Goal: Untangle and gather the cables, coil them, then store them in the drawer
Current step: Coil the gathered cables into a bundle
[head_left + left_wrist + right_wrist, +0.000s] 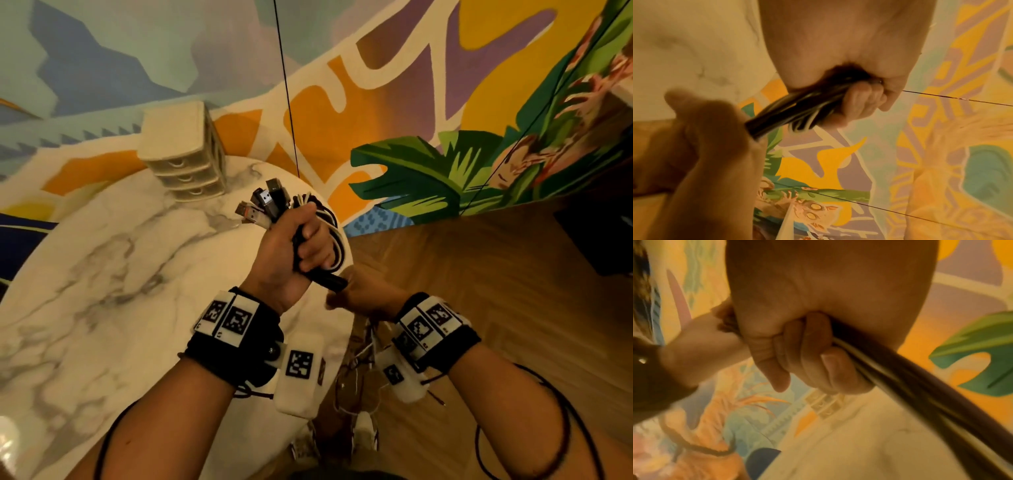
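A bundle of black and white cables stands upright over the table's right edge, USB plugs sticking out at its top. My left hand grips the bundle just under the plugs, with white loops curving round its fingers. My right hand grips the bundle's lower part, right below the left hand. In the left wrist view the left hand is curled round the cables. In the right wrist view the right hand holds the cables, which run out blurred. Loose cable ends hang below the hands.
A cream three-drawer unit, all drawers closed, stands at the back of the round marble table; it also shows small as the drawer unit. A painted wall rises behind. Wooden floor lies to the right. Thin black lines cross the wall.
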`<action>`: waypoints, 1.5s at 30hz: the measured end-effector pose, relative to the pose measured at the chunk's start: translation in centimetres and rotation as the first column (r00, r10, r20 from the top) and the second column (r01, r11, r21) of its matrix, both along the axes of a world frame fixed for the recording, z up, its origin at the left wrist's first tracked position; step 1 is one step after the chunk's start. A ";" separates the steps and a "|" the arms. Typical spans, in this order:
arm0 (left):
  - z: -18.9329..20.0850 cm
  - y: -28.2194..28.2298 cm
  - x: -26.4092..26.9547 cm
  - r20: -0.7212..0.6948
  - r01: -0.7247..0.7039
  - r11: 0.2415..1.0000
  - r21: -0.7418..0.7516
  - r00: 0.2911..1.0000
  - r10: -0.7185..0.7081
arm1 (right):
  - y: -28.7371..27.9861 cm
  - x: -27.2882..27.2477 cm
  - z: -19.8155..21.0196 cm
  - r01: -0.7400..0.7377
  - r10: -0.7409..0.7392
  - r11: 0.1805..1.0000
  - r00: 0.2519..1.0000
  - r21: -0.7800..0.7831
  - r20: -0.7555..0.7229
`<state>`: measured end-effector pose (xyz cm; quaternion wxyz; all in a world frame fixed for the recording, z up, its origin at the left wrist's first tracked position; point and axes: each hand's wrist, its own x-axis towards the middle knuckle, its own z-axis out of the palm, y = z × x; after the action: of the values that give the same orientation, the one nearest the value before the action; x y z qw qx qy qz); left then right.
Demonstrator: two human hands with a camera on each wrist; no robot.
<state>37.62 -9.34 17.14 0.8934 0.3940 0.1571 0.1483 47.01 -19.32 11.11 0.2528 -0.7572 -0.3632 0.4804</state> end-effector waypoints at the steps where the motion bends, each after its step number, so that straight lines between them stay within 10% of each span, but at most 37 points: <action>1: -0.1 0.3 -0.3 -0.030 -0.017 1.000 0.003 0.999 0.017 | -0.1 0.7 -0.5 -0.021 0.024 0.999 0.997 -0.039 0.072; 9: 2.7 2.5 -2.8 -0.268 0.238 0.875 0.423 0.955 -0.130 | -4.8 6.8 -3.6 -0.024 0.160 0.937 0.917 -0.348 0.366; 15: 4.3 1.9 -2.9 -0.461 0.388 0.670 0.633 0.884 -0.076 | -10.6 7.5 -10.5 -0.103 0.349 0.760 0.898 -0.642 0.269; 24: 4.9 1.2 -1.8 -0.465 0.339 0.525 0.781 0.877 0.125 | -14.6 9.5 -13.3 0.390 -0.308 0.828 0.917 -0.403 0.253; 29: 5.7 0.9 -1.3 -0.335 0.167 0.530 0.831 0.911 0.238 | -15.1 9.4 -14.3 0.809 -0.806 0.572 0.523 0.137 0.277; 31: 5.9 0.5 -0.8 -0.264 0.104 0.519 0.848 0.933 0.244 | -15.2 8.3 -15.2 0.840 -0.819 0.530 0.470 0.120 0.329; 36: 4.9 -0.6 0.0 -0.133 -0.019 0.606 0.795 0.970 0.204 | -16.3 6.1 -18.4 0.355 -0.225 0.808 0.924 -0.471 0.310; 38: 4.1 -1.1 0.4 -0.098 -0.025 0.685 0.728 0.985 0.140 | -15.5 5.8 -18.6 0.143 -0.029 0.853 0.973 -0.502 0.227; 45: 1.9 -1.5 1.4 -0.119 -0.065 0.856 0.513 0.982 0.146 | -6.7 2.1 -7.5 0.106 -0.143 0.968 0.978 0.227 0.153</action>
<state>39.05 -10.84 19.02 0.7341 0.6157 0.2023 0.2026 49.13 -26.05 3.64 0.3323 -0.7843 -0.3851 0.3553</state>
